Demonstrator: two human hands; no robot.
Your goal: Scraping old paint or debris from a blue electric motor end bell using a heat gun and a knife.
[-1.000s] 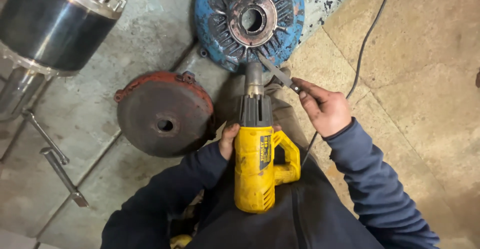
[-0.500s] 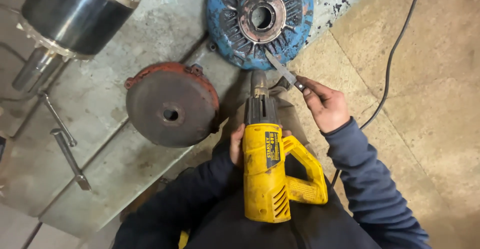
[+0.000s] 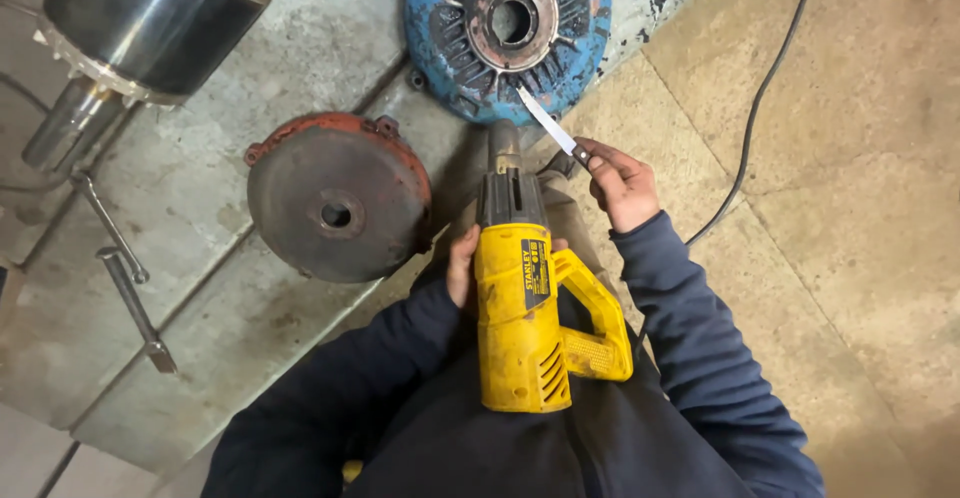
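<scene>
Two hands busy: left hand [image 3: 462,266] wrapped around yellow heat gun [image 3: 525,308], nozzle aimed toward blue motor cover [image 3: 452,48]; right hand [image 3: 620,183] raised, pinching small knife [image 3: 548,126], blade tip touching that cover. Below, grey concrete slab [image 3: 200,288], red end cover [image 3: 335,198], tan floor [image 3: 860,208], black cable [image 3: 760,88].

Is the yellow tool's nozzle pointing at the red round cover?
No, the yellow tool points its nozzle up at the blue cover, while the red cover lies off to its left.
</scene>
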